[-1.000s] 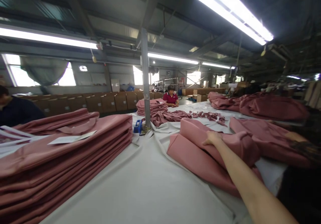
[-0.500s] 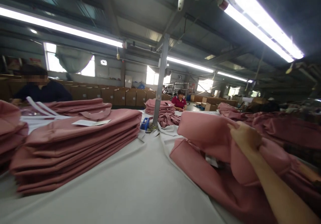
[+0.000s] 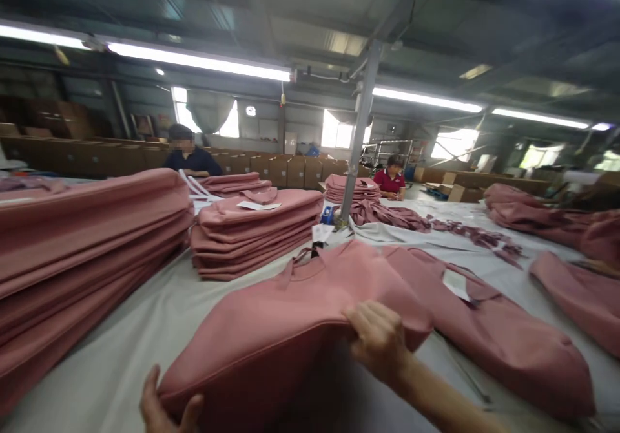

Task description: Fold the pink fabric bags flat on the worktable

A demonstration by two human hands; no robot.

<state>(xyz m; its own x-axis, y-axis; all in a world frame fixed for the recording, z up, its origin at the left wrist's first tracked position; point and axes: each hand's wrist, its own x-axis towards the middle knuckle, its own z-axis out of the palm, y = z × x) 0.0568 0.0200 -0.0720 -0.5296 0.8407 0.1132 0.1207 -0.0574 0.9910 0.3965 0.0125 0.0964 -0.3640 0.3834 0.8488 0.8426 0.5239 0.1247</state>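
A pink bag (image 3: 271, 316) with a strap and a white tag at its top edge is spread out in front of me, its near side lifted. My right hand (image 3: 378, 339) is closed on its near seam, right of the middle. Around the bag's lower left corner is my left hand (image 3: 169, 407), thumb and fingers apart on either side of it; the palm is cut off by the frame's bottom. Another pink bag (image 3: 508, 329) with a white label lies just to the right.
Folded pink bags are stacked at the left (image 3: 97, 226) and behind (image 3: 256, 232). A grey post (image 3: 361, 136) rises beyond, beside a blue tape dispenser (image 3: 327, 215). Pink straps (image 3: 387, 216) lie behind it. Two people sit at the far side.
The view has turned right to left, showing more of the left stacks. A pink bag is now spread in front of me, and my left hand has come into view at its corner.
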